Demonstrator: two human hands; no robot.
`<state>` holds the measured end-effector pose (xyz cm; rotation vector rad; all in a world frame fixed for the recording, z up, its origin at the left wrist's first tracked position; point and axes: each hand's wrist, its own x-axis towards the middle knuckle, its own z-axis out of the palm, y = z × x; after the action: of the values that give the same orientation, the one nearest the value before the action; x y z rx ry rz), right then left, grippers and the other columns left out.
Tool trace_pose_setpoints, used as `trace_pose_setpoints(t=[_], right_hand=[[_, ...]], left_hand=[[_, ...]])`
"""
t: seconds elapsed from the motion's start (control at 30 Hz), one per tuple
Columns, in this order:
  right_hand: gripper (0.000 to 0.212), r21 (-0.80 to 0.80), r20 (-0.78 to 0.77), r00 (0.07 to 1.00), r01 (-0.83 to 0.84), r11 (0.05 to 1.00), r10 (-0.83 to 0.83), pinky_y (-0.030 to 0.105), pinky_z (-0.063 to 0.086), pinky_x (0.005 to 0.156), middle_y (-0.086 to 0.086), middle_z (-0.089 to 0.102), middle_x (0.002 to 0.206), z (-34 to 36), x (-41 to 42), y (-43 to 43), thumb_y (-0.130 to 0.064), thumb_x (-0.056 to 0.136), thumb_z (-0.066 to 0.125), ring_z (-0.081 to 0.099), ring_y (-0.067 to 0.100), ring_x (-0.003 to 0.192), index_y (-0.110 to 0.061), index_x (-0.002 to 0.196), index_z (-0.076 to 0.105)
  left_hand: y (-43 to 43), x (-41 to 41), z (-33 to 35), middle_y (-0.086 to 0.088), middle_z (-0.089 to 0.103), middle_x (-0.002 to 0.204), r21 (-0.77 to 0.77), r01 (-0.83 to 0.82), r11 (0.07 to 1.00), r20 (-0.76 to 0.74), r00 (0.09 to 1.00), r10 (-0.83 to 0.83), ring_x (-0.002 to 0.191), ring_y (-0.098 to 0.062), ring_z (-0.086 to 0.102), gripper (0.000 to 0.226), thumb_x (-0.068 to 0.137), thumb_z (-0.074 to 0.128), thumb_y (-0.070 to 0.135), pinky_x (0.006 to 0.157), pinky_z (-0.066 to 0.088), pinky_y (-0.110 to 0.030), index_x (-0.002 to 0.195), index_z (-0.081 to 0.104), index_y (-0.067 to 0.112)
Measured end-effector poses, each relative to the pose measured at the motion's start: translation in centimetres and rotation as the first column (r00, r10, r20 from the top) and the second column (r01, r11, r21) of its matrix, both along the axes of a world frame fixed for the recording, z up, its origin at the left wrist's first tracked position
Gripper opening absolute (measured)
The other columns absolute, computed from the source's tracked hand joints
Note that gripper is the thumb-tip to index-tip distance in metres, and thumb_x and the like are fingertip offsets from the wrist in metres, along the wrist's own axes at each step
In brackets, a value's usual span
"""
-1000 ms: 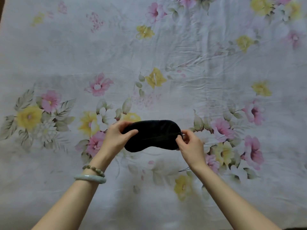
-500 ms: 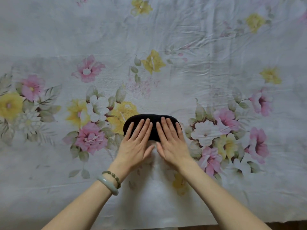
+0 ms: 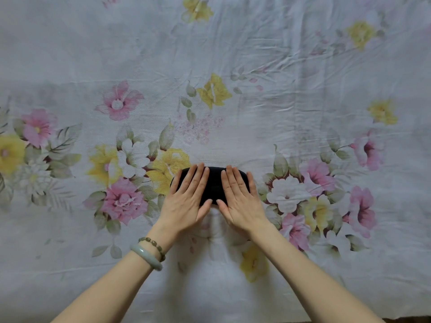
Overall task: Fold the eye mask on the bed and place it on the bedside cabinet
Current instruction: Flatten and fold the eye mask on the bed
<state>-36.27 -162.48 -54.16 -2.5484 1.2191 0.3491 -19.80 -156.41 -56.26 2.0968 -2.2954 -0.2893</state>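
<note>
1. One black eye mask (image 3: 213, 183) lies flat on the bed, low in the middle of the view, its long side running left to right. Only its middle strip and top edge show between and above my hands.
2. My left hand (image 3: 186, 201) lies palm down on the left half of the mask, fingers straight and close together, pointing away from me. It grips nothing; it is spread flat and presses on the cloth.
3. My right hand (image 3: 240, 203) lies the same way on the right half, flat and unclenched, fingers together. The two thumbs nearly meet at the mask's near edge, though I cannot tell whether they touch.
4. On my left wrist I count two bracelets: one pale green jade bangle (image 3: 146, 257) and, just beside it toward the hand, one string of dull green beads (image 3: 152, 247). My right wrist is bare.
5. Both forearms come up from the bottom corners and converge on the mask.
6. Under everything is one bed sheet (image 3: 256, 54), pale and wrinkled, printed with pink, yellow and white flowers and grey-green leaves. The mask sits between a yellow bloom on its left and a white one on its right.
7. A thin dark strip of the bed's near edge shows at the bottom right corner.
</note>
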Motion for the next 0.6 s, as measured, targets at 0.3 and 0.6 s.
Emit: trace_pose_setpoints(t=[0.3, 0.6], right_hand=[[0.067, -0.021, -0.117, 0.993, -0.03, 0.999, 0.027, 0.047, 0.017, 0.107, 0.011, 0.048, 0.14, -0.9, 0.2, -0.5, -0.048, 0.086, 0.028, 0.044, 0.021, 0.13, -0.004, 0.134, 0.044], [0.051, 0.014, 0.221, 0.846, 0.495, 0.869, -0.485, 0.05, 0.045, 0.085, 0.023, 0.056, 0.113, 2.2, -2.2, 0.2, -0.019, 0.074, 0.068, 0.052, 0.041, 0.103, -0.002, 0.12, 0.055]], left_hand=[[-0.8, -0.2, -0.8, -0.014, 0.036, 0.148, 0.056, -0.018, 0.998, 0.03, 0.999, 0.017, 0.138, -0.027, 0.032, 0.065, 0.091, 0.033, 0.044, 0.112, 0.017, -0.046, 0.141, 0.036, 0.003], [2.9, -2.1, 1.0, -0.016, 0.028, 0.152, 0.056, 0.038, 0.998, 0.03, 0.999, -0.04, 0.145, -0.023, 0.014, 0.067, 0.091, 0.034, 0.043, 0.114, 0.014, -0.046, 0.144, 0.028, 0.003]])
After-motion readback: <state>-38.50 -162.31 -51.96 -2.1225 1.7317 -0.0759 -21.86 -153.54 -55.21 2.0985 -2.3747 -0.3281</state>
